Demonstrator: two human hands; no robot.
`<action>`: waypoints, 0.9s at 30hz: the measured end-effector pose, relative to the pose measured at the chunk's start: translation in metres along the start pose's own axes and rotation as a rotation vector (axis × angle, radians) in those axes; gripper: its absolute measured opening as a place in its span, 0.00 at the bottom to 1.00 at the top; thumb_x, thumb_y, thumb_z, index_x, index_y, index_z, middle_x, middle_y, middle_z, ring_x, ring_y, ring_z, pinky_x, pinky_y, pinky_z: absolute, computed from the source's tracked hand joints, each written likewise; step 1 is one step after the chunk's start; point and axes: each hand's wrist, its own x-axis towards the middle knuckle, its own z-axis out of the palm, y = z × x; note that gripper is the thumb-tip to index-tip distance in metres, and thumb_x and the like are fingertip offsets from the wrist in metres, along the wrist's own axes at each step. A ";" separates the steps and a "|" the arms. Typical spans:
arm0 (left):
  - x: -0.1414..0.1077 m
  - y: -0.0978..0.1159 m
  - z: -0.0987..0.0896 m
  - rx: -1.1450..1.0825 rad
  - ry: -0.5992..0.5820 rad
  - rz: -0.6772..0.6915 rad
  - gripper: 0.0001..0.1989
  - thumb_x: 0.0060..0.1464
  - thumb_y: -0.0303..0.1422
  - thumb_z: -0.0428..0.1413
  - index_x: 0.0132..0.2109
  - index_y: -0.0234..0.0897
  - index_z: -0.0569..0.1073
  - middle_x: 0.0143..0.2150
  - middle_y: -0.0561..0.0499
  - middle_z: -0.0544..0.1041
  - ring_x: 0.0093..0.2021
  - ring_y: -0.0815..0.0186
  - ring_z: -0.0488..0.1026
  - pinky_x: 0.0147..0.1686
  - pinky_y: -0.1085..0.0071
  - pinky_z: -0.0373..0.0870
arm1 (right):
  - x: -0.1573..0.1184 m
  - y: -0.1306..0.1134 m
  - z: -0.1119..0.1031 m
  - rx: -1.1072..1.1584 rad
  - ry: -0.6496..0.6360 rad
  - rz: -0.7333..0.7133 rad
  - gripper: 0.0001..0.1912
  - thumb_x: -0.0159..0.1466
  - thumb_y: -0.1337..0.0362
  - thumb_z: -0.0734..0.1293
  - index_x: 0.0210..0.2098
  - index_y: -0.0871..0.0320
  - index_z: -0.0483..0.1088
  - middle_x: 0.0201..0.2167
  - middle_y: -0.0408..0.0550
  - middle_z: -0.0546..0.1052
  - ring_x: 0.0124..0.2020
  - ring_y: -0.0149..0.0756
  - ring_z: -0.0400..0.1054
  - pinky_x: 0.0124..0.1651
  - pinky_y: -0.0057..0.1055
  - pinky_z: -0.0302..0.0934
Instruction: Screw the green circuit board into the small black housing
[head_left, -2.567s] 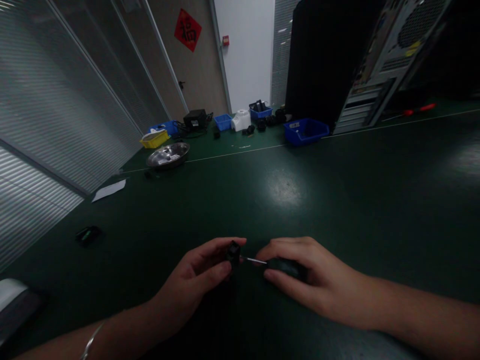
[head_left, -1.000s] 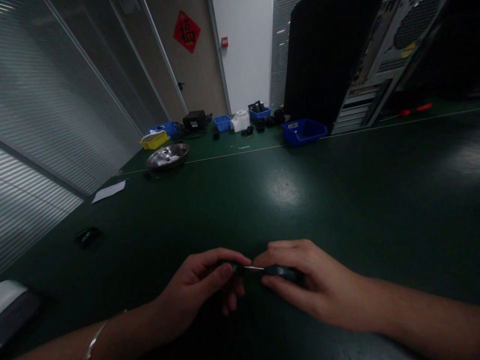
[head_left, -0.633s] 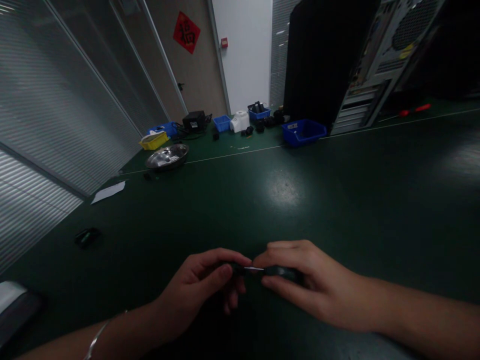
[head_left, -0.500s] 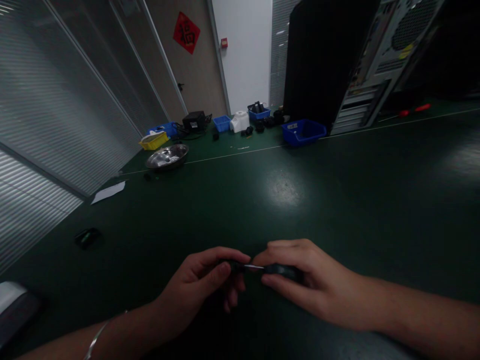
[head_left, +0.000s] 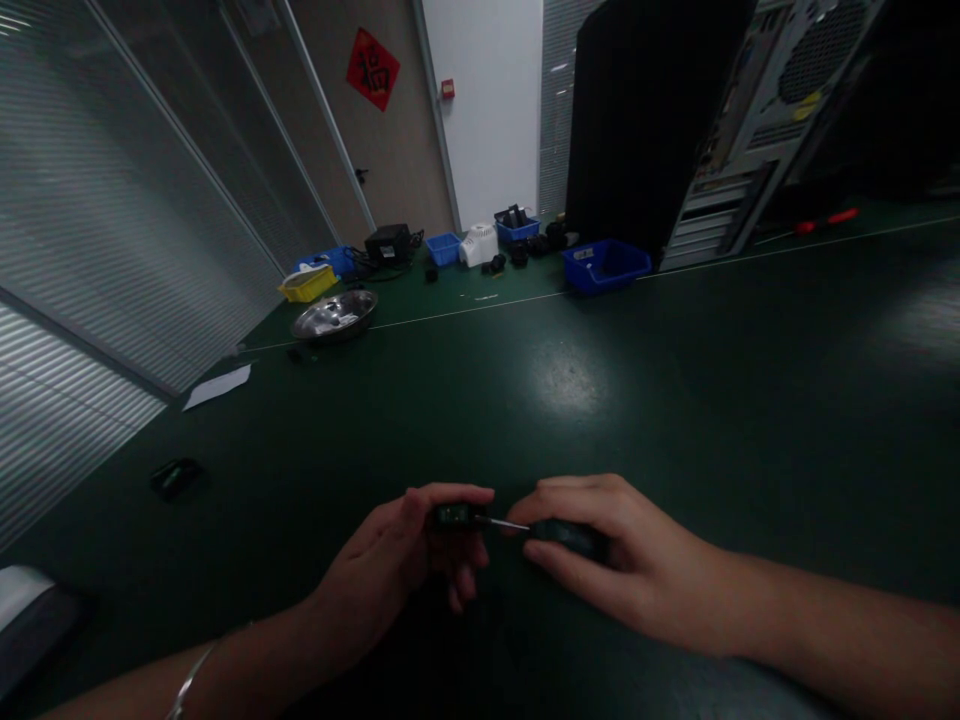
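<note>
Far left: dark object [head_left: 176,477] on green worktop [head_left: 337,430], well apart from the hands. Left hand [head_left: 394,552]: grip holding a small dark part [head_left: 454,516] among its fingers, thumb near the part's left end. Thin-shafted tool [head_left: 568,537] spans the hands, tip at the part's right end; seating too dim to tell. Right hand [head_left: 626,550]: grip wrapped round the tool's dark handle.

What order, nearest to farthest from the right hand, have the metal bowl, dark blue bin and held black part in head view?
1. Black part: in the left hand
2. Dark blue bin: straight ahead
3. Metal bowl: ahead, left
</note>
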 end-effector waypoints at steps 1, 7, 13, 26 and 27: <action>0.000 0.004 0.000 0.006 0.038 -0.001 0.21 0.61 0.45 0.50 0.51 0.35 0.75 0.34 0.44 0.77 0.30 0.65 0.74 0.28 0.73 0.71 | 0.000 0.000 0.000 0.002 0.006 0.003 0.10 0.67 0.67 0.62 0.44 0.61 0.72 0.34 0.47 0.75 0.33 0.30 0.69 0.35 0.26 0.61; 0.005 0.059 -0.026 0.042 0.492 0.388 0.13 0.62 0.28 0.48 0.47 0.34 0.76 0.32 0.46 0.78 0.31 0.67 0.74 0.29 0.76 0.73 | 0.001 0.002 -0.001 0.022 0.009 0.020 0.11 0.67 0.66 0.62 0.46 0.61 0.72 0.35 0.47 0.75 0.33 0.31 0.69 0.35 0.25 0.62; 0.010 0.105 -0.099 -0.058 0.698 0.584 0.20 0.67 0.27 0.40 0.39 0.33 0.77 0.30 0.55 0.79 0.33 0.75 0.75 0.38 0.84 0.73 | 0.000 0.003 -0.001 0.022 0.015 0.024 0.11 0.66 0.66 0.63 0.46 0.61 0.72 0.35 0.47 0.76 0.33 0.29 0.69 0.34 0.24 0.62; -0.010 0.117 -0.174 -0.063 0.940 0.587 0.29 0.67 0.19 0.32 0.26 0.33 0.72 0.22 0.63 0.78 0.25 0.84 0.74 0.27 0.88 0.67 | -0.001 0.005 0.000 0.011 0.045 0.013 0.11 0.66 0.65 0.63 0.46 0.60 0.72 0.36 0.46 0.76 0.34 0.29 0.70 0.36 0.23 0.63; -0.009 0.117 -0.173 -0.062 0.933 0.583 0.29 0.68 0.19 0.33 0.26 0.34 0.72 0.23 0.63 0.78 0.25 0.83 0.74 0.28 0.89 0.67 | 0.000 0.006 0.000 0.012 0.046 0.014 0.11 0.66 0.65 0.63 0.46 0.60 0.72 0.36 0.46 0.77 0.34 0.30 0.70 0.35 0.23 0.63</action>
